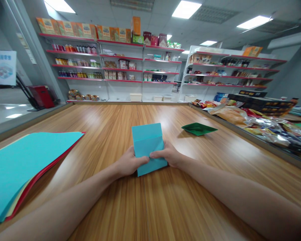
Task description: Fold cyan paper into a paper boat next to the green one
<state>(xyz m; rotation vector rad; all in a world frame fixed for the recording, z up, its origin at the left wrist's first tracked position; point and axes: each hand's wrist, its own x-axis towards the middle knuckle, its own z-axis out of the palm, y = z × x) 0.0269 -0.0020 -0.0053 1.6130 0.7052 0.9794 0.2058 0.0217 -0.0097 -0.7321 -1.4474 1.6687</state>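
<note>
A piece of folded light-blue paper [148,140] is held up in both hands above the middle of the wooden table. A crease crosses it near its top. My left hand [130,160] grips its left edge, thumb on the front and fingers hidden behind. On the right edge, my right hand [169,154] holds it the same way, and the two thumb tips almost meet on its lower front. Off to the right lies a folded dark-green paper [199,129], untouched by either hand.
A stack of coloured paper sheets [35,150], light blue on top with red and cream below, lies at the left. Past the right rim of the wooden table [110,127] are packaged snacks [273,130] and dark boxes [263,102]. Stocked shelves [122,57] stand behind.
</note>
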